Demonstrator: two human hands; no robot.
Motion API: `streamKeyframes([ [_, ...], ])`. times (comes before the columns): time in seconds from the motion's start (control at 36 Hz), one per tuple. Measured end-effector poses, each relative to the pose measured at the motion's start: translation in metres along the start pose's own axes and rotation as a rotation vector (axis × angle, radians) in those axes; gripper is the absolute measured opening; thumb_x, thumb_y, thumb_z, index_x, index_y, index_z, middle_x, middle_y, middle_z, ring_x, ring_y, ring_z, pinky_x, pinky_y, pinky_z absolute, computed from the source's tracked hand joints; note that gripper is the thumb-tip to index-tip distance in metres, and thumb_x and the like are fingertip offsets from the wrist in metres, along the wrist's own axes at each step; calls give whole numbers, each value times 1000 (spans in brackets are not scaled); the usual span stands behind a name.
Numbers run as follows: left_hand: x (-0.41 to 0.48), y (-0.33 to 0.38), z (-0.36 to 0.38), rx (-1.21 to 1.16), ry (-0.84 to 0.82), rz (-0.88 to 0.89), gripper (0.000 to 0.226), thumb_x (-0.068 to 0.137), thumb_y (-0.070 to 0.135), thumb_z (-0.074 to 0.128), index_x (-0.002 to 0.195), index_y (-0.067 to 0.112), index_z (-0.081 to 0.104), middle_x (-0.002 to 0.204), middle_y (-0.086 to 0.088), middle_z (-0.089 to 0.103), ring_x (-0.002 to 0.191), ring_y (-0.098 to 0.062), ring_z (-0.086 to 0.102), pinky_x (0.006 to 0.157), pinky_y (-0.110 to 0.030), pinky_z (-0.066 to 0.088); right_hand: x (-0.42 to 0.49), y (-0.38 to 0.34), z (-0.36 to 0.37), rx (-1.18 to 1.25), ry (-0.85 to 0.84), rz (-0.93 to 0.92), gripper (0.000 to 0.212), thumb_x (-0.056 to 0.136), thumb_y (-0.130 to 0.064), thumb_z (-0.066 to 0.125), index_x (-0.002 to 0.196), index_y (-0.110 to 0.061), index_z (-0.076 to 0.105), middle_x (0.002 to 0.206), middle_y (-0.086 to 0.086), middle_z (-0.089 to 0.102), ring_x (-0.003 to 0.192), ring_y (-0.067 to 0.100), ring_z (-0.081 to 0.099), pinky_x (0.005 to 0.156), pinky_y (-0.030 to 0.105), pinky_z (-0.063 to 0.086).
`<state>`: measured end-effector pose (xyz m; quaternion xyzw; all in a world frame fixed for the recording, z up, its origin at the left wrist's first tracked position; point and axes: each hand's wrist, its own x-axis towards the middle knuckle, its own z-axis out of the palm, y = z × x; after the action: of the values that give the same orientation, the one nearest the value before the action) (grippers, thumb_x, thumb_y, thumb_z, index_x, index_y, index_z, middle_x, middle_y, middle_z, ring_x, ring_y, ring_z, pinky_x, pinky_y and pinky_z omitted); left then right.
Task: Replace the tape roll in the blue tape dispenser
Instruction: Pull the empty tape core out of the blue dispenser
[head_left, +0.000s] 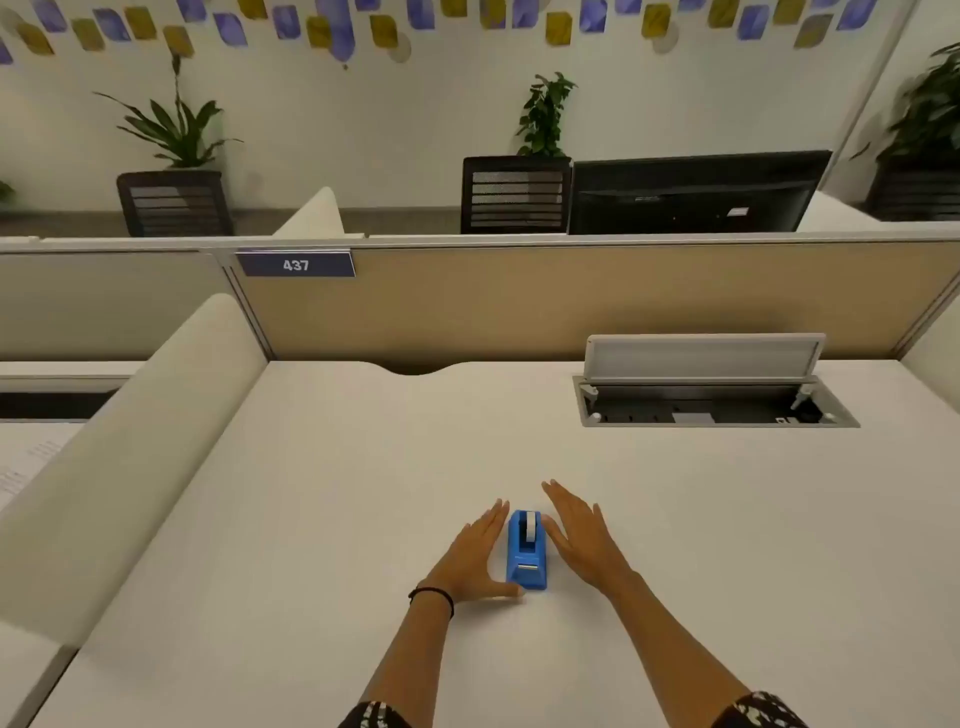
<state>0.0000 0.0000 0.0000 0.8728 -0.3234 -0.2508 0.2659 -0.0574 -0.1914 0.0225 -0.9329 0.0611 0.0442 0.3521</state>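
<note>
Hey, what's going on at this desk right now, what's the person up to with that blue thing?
A person has both hands flat and open on either side of a blue tape dispenser on a white desk. The left hand lies along its left side, thumb reaching near the front end; the right hand flanks its right side. Neither hand grips it yet. A tape roll still sits in the dispenser, so the swap has not begun. No spare roll is visible.

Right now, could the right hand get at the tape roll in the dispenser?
Probably yes. The right hand lies open just beside the dispenser, and the tape roll sits exposed on top with nothing covering it. The left hand flanks the other side, clear of the roll.
</note>
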Motion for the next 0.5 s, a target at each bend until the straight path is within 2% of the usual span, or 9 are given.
streamKeyframes([
  [0.08, 5, 9, 1, -59, -33, -6, 114, 69, 55, 70, 145, 25, -10, 157, 6, 1, 144, -14, 8, 117, -39, 2, 2, -3, 2, 53, 0, 14, 47, 95, -35, 31, 139, -27, 15, 152, 1, 18, 139, 18, 15, 115, 48, 0],
  [0.25, 17, 11, 3, -105, -41, -8, 115, 67, 52, 73, 143, 30, -10, 155, 3, 18, 142, -20, 19, 116, -51, 0, 0, -7, 7, 113, -50, 10, 44, 94, -40, 34, 135, -26, 27, 145, 0, 34, 133, 16, 29, 115, 45, 7],
  [0.39, 17, 13, 3, -151, -16, -4, 109, 68, 45, 76, 145, 27, 0, 153, 3, 21, 141, -18, 22, 116, -52, -1, -4, -11, 11, 106, -63, 8, 43, 92, -40, 42, 130, -21, 35, 135, 1, 46, 123, 16, 42, 113, 44, 17],
  [0.5, 14, 14, 4, -194, 2, -9, 102, 68, 40, 78, 143, 26, 11, 150, 3, 27, 138, -18, 27, 117, -51, 2, -5, -8, 14, 91, -74, 2, 47, 89, -33, 51, 130, -18, 35, 135, 4, 46, 123, 20, 42, 113, 47, 20],
])
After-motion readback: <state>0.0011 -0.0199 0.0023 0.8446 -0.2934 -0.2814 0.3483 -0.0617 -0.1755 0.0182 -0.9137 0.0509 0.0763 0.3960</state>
